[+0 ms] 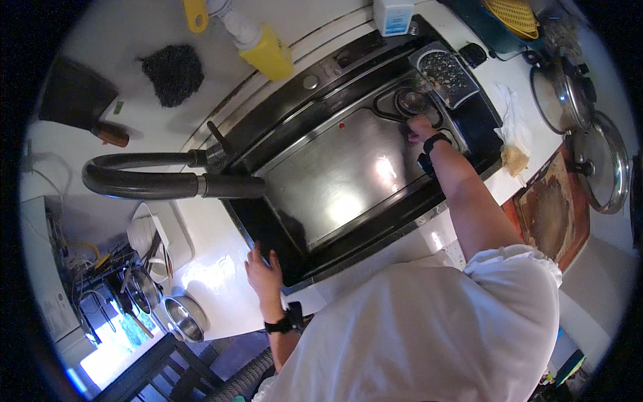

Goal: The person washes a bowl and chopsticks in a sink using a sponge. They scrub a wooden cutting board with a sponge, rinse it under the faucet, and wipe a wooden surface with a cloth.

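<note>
My right hand (421,128) reaches into the far right part of the dark kitchen sink (296,135), its fingers curled near the drain. Beside those fingers lies the round drain fitting (414,100) with a dark looped rim; whether the hand grips anything is hidden. A tray of dark and pale food scraps (447,75) sits at the sink's right corner, just beyond this hand. My left hand (263,274) rests at the near left rim of the sink, fingers spread, holding nothing. The dark faucet (226,186) curves over the sink's left side. A small red bit (341,126) lies on the metal bottom.
Behind the sink stand a yellow bottle (269,53) and a white bottle (394,17). A cleaver (75,100) and black scrubber (173,75) lie at upper left. Metal bowls (185,319) are at lower left; a crumpled white cloth (511,120) and glass lids (600,161) at right.
</note>
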Demonstrator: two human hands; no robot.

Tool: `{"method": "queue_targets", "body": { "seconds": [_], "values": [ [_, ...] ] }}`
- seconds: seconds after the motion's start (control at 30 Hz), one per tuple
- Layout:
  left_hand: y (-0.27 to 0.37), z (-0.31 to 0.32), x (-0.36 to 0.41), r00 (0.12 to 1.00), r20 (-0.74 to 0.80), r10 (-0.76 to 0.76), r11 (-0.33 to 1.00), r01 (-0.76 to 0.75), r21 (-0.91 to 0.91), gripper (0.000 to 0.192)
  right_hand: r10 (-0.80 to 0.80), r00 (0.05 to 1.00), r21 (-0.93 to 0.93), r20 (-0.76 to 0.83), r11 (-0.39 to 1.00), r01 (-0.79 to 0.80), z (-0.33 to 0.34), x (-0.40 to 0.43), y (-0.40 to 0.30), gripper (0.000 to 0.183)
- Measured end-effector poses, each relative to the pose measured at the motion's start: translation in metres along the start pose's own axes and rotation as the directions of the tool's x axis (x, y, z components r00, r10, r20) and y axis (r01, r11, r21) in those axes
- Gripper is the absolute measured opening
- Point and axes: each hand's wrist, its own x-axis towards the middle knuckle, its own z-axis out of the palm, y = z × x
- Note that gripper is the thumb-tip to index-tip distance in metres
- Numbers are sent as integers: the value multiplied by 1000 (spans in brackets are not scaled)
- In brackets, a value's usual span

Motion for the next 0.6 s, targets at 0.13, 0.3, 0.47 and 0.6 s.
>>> {"method": "queue_targets", "body": {
  "seconds": [0.13, 0.3, 0.47, 0.6],
  "values": [
    [21, -40, 46, 960, -173, 222, 963, -243, -112, 52, 91, 994, 342, 58, 934, -106, 0, 16, -5, 33],
    [51, -57, 149, 865, -322, 385, 823, -479, -305, 49, 332, 925, 795, 183, 504, -338, -34, 32, -56, 37],
    [85, -48, 242, 792, -485, 370, 738, -568, -364, 77, -47, 994, 793, -103, 600, 111, -92, 12, -158, 33],
    [110, -46, 262, 930, -328, 164, 484, -365, -795, 74, -235, 970, 909, -60, 389, 150, -159, -18, -232, 29]
  ]
}}
